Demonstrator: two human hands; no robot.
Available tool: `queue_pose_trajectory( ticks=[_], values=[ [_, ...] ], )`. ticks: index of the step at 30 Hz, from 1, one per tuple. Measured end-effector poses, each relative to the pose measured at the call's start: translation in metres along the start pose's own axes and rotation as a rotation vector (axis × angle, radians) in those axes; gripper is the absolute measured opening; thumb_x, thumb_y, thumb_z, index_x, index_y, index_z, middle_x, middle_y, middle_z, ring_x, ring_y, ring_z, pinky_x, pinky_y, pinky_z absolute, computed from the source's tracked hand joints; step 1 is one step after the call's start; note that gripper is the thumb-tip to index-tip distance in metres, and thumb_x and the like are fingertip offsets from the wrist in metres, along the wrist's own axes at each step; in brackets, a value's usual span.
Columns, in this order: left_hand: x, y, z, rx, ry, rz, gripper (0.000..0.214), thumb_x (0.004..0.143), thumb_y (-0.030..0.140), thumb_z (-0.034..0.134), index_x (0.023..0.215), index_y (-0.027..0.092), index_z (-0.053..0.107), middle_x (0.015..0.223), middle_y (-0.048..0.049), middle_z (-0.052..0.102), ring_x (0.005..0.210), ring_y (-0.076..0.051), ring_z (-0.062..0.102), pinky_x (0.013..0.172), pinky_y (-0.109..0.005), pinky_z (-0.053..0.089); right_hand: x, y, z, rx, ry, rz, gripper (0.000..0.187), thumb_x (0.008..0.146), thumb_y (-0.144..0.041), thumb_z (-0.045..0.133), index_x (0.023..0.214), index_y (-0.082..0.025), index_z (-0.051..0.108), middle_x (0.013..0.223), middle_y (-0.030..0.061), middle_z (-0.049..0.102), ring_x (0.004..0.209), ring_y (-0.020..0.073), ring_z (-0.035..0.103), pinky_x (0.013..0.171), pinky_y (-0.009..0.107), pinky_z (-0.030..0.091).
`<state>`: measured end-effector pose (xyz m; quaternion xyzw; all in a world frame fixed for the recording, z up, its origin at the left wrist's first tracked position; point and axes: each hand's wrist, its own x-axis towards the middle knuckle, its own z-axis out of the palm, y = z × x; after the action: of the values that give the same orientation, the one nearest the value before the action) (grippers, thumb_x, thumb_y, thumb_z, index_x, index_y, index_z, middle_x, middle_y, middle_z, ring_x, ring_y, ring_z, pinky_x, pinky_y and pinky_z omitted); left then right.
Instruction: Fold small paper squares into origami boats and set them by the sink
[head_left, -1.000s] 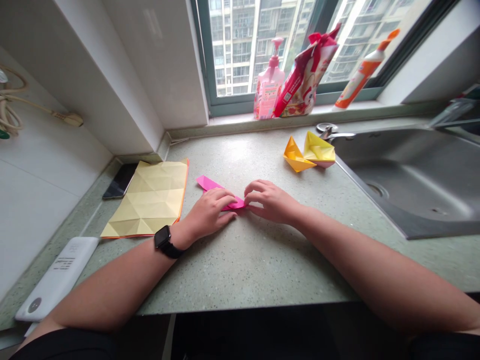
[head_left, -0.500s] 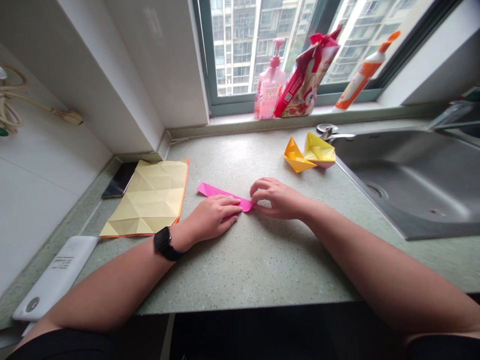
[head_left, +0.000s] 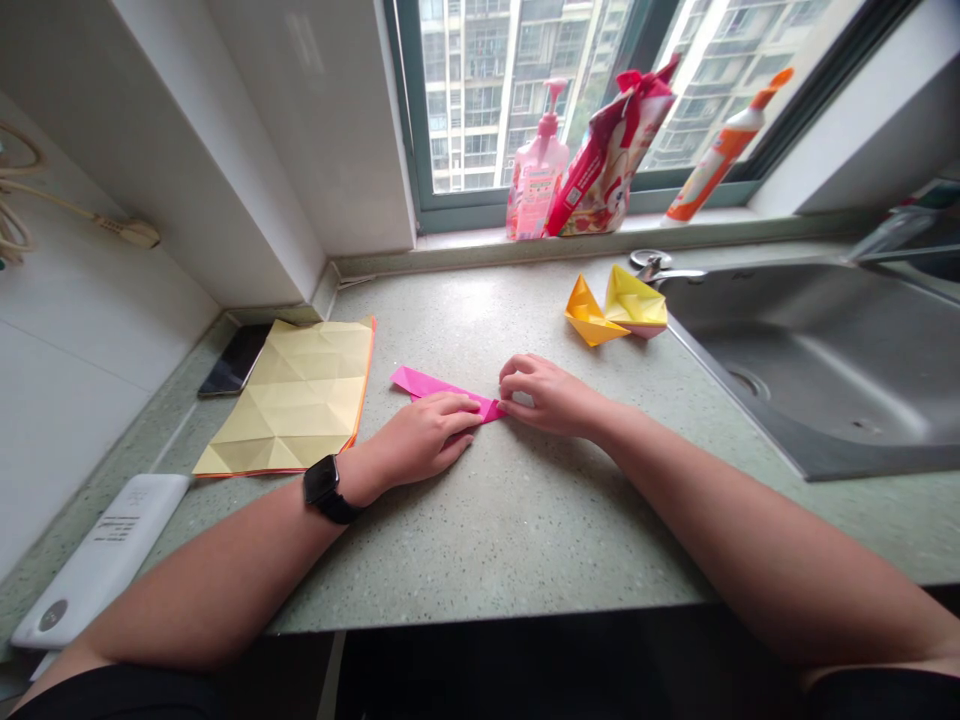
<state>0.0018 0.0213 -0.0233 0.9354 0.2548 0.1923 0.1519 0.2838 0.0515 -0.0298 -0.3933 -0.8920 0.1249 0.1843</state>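
A folded strip of pink paper (head_left: 431,384) lies on the speckled green counter (head_left: 487,520). My left hand (head_left: 424,437), with a black watch on the wrist, lies flat on the paper with its fingers stretched out along it. My right hand (head_left: 546,393) has its fingers curled and pinches the paper's right tip against the counter.
A creased yellow sheet stack (head_left: 300,395) and a dark phone (head_left: 234,358) lie to the left, a white power bank (head_left: 97,560) nearer the edge. Orange (head_left: 589,315) and yellow (head_left: 636,300) folded paper shapes sit by the steel sink (head_left: 825,350). Bottles and a red bag (head_left: 611,160) stand on the sill.
The pink paper has been pressed flatter and now shows as a longer strip. My right hand slid slightly right to pinch its tip; my left hand's fingers have straightened over it.
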Motion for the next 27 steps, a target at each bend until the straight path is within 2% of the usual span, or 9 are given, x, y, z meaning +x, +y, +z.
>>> queue_pose_trajectory(
  ticks=[6, 9, 17, 21, 27],
  values=[
    [0.0, -0.002, 0.0, -0.03, -0.014, 0.014, 0.043, 0.11, 0.019, 0.058, 0.152, 0.027, 0.064, 0.149, -0.0096, 0.07, 0.136, -0.027, 0.067, 0.117, -0.05, 0.057, 0.001, -0.001, 0.001, -0.007, 0.002, 0.011, 0.009, 0.099, -0.029, 0.074, 0.091, -0.025, 0.076, 0.113, 0.0097, 0.072, 0.105, 0.0263, 0.068, 0.098, 0.043, 0.055],
    [0.001, -0.003, 0.001, -0.014, -0.024, 0.016, 0.045, 0.11, 0.019, 0.059, 0.154, 0.029, 0.064, 0.15, -0.0097, 0.069, 0.136, -0.027, 0.067, 0.117, -0.05, 0.057, 0.001, -0.001, 0.001, -0.008, 0.001, 0.013, 0.009, 0.099, -0.028, 0.074, 0.091, -0.025, 0.076, 0.113, 0.0099, 0.072, 0.105, 0.0263, 0.068, 0.098, 0.044, 0.055],
    [0.001, -0.002, 0.002, 0.017, -0.013, 0.011, 0.031, 0.112, 0.024, 0.056, 0.136, 0.026, 0.075, 0.14, -0.0118, 0.073, 0.131, -0.029, 0.068, 0.111, -0.052, 0.06, 0.0, 0.003, 0.002, -0.015, -0.005, 0.018, 0.003, 0.098, -0.028, 0.077, 0.097, -0.026, 0.075, 0.114, 0.0098, 0.07, 0.108, 0.0269, 0.067, 0.099, 0.045, 0.056],
    [0.001, -0.002, 0.001, 0.017, -0.021, 0.008, 0.03, 0.112, 0.024, 0.056, 0.133, 0.025, 0.077, 0.14, -0.0114, 0.073, 0.127, -0.028, 0.069, 0.109, -0.05, 0.06, 0.0, 0.002, 0.004, 0.007, 0.004, 0.031, 0.01, 0.097, -0.031, 0.079, 0.104, -0.027, 0.074, 0.118, 0.0102, 0.07, 0.114, 0.029, 0.066, 0.103, 0.048, 0.056],
    [0.002, -0.005, 0.0, -0.013, -0.026, 0.015, 0.023, 0.111, 0.021, 0.056, 0.121, 0.021, 0.077, 0.135, -0.011, 0.075, 0.124, -0.027, 0.072, 0.107, -0.045, 0.06, 0.003, -0.003, 0.015, -0.01, 0.023, 0.071, 0.016, 0.096, -0.034, 0.082, 0.105, -0.026, 0.071, 0.12, 0.0108, 0.068, 0.118, 0.0304, 0.064, 0.106, 0.048, 0.054]
  ],
)
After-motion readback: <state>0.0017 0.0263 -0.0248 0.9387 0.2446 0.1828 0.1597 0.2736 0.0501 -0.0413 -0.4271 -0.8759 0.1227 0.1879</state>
